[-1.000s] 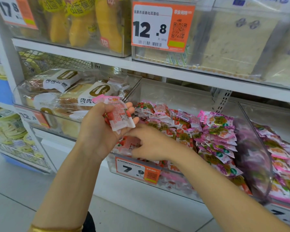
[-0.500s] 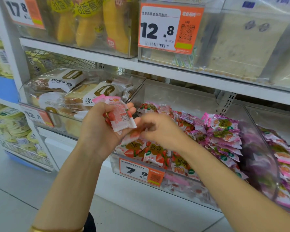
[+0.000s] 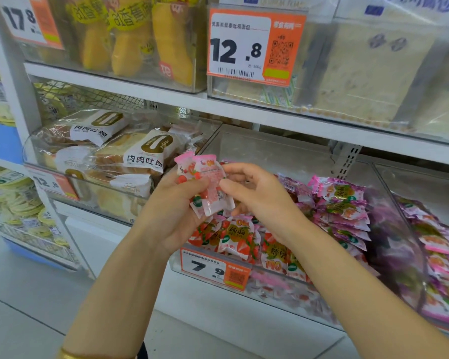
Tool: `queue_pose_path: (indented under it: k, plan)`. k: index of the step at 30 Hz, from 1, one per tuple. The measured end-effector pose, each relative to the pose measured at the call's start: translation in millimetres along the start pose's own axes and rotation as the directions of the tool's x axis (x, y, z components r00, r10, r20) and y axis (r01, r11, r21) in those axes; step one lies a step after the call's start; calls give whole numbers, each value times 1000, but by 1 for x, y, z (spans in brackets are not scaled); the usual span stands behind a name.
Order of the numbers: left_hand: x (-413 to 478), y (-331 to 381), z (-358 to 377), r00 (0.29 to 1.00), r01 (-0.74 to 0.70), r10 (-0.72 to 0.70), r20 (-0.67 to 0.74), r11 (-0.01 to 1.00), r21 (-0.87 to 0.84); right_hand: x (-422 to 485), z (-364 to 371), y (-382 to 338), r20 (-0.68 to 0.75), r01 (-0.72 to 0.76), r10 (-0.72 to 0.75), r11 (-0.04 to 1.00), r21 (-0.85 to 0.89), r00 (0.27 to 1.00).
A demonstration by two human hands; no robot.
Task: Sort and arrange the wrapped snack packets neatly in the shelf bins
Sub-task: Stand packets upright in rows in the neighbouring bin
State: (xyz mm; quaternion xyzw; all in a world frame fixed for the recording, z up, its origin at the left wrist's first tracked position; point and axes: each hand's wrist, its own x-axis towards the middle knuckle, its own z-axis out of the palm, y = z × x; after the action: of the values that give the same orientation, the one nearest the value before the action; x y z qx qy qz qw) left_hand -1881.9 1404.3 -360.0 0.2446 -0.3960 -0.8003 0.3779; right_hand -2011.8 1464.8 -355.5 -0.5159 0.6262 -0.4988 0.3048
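While the left hand (image 3: 174, 213) grips a small stack of packets (image 3: 205, 185) upright, likely to square them before shelving, the right hand (image 3: 259, 200) pinches the stack's edge. Below both hands, a clear bin (image 3: 283, 151) holds red packets (image 3: 233, 239); pink packets (image 3: 342, 203) lie beyond the right hand.
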Motion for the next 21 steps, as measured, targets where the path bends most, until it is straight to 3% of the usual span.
queue_pose_path:
  k: [3, 7, 13, 18, 21]
  plan:
    - [-1, -1, 4, 995, 43, -41, 87, 999, -26, 0, 4, 4, -23, 57, -58, 997, -46, 998]
    - [-4, 4, 8, 966, 161, -139, 217, 983, -83, 3, -4, 7, -93, -63, 79, 985, 161, 993]
    - [3, 2, 6, 992, 112, -112, -66, 994, 0, 8, -33, 17, -218, -157, 268, 893, 422, 938]
    - [8, -2, 8, 994, 87, -84, -72, 995, 50, 6, -44, 26, -188, -252, 344, 886, 389, 920]
    - [12, -4, 10, 996, 63, -54, -78, 990, 125, 9, -40, 29, -132, -316, 415, 831, 458, 900]
